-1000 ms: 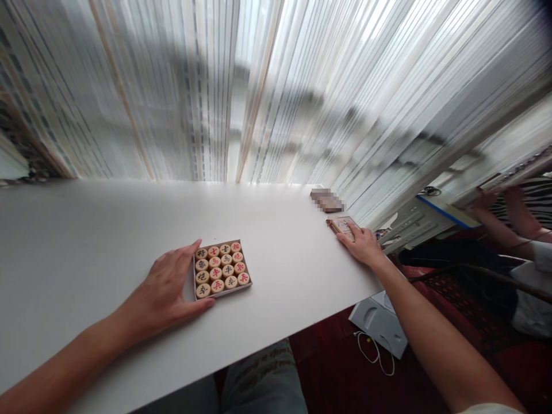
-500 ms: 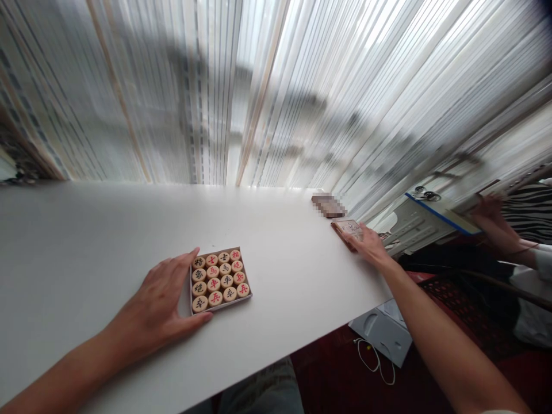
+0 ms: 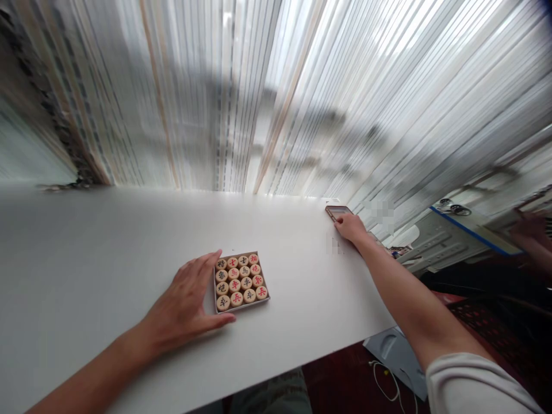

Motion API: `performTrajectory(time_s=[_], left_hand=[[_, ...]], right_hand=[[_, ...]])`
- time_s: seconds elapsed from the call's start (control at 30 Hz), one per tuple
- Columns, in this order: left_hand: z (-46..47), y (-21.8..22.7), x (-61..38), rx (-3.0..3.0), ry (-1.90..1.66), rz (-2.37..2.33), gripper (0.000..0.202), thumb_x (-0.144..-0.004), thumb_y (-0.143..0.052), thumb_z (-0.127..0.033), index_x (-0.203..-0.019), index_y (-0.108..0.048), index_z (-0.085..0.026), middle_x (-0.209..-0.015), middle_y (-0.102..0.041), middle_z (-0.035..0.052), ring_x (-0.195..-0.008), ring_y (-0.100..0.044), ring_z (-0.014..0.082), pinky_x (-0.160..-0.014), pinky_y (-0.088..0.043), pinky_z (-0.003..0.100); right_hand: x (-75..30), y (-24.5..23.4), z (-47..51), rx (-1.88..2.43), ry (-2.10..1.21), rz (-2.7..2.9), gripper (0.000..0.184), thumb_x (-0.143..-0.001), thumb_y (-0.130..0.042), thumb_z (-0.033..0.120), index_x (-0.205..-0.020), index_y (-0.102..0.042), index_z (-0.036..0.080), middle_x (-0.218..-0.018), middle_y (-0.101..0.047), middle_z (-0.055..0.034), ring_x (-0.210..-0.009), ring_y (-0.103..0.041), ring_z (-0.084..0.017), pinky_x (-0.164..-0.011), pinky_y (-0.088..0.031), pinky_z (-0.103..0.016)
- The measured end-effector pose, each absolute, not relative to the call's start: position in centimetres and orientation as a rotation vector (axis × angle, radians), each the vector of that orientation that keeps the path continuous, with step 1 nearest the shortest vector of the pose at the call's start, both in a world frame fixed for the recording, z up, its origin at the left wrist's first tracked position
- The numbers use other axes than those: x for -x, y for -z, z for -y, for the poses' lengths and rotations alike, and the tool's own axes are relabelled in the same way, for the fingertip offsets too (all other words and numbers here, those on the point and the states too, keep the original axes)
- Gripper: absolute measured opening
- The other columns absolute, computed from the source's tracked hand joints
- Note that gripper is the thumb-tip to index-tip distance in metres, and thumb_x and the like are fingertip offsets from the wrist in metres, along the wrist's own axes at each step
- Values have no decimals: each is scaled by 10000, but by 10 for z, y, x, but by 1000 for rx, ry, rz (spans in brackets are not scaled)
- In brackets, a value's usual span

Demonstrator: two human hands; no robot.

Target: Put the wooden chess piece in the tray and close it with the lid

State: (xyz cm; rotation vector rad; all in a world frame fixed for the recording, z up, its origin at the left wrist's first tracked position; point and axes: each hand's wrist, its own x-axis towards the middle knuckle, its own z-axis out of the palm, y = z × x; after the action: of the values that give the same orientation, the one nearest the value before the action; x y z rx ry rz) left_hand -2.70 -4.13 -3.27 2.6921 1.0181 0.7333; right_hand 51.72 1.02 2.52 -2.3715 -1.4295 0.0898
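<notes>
A shallow box [image 3: 242,309] on the white table [image 3: 297,276] holds several round wooden Chinese chess pieces [image 3: 234,286] in rows, marked in red and black characters. My left hand [image 3: 185,296] clasps the box from its left side, fingers at the far corner and thumb along the near edge. Over at the far right of the table, my right hand [image 3: 350,226] has its fingers bent onto the near side of a thin, brown-edged box-like piece [image 3: 331,214]. My hand and forearm cover part of that area.
Behind the table hangs a sheer striped curtain [image 3: 241,115]. At right stand a blue-edged surface [image 3: 474,230] and another person's blurred hand [image 3: 532,233]. Below the table edge lie a grey panel [image 3: 397,356] and a white cable [image 3: 383,388].
My right hand has moved from the nearer flat piece to the farther one by the curtain. My left hand stays at the chess box. The view has shifted left.
</notes>
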Motion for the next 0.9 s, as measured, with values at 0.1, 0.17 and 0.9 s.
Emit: performTrajectory(time_s=[0.1, 0.17, 0.9], left_hand=[[43, 28, 28, -2549, -749, -1042, 944, -953, -595, -672, -1685, -163, -261, -1659, -395, 180, -1518, -396, 411, -1250, -335, 585], [44, 24, 29, -2423, -811, -1069, 777, -1025, -503, -604, -1663, -231, -253, -1651, -400, 168, -1528, -382, 383, -1260, -322, 586], [56, -40, 9, -2026, -1094, -970, 1069, -761, -892, -543, -1607, -394, -121, -1457, -575, 236, -1292, -629, 361, -1131, -522, 555]], right_hand=[[-484, -32, 0, 2205, -255, 1425, 349, -1036, -663, 373, -1336, -649, 196, -1368, -650, -108, -1145, -683, -261, -958, -600, -464], [-458, -40, 13, 2051, -379, 1415, 317, -1029, -672, 382, -1277, -681, 185, -1323, -676, -95, -1118, -691, -261, -946, -603, -449], [-246, -54, 95, 787, -1529, 832, 186, -884, -766, 275, -1066, -761, 237, -1151, -811, -43, -1060, -768, -234, -975, -647, -371]])
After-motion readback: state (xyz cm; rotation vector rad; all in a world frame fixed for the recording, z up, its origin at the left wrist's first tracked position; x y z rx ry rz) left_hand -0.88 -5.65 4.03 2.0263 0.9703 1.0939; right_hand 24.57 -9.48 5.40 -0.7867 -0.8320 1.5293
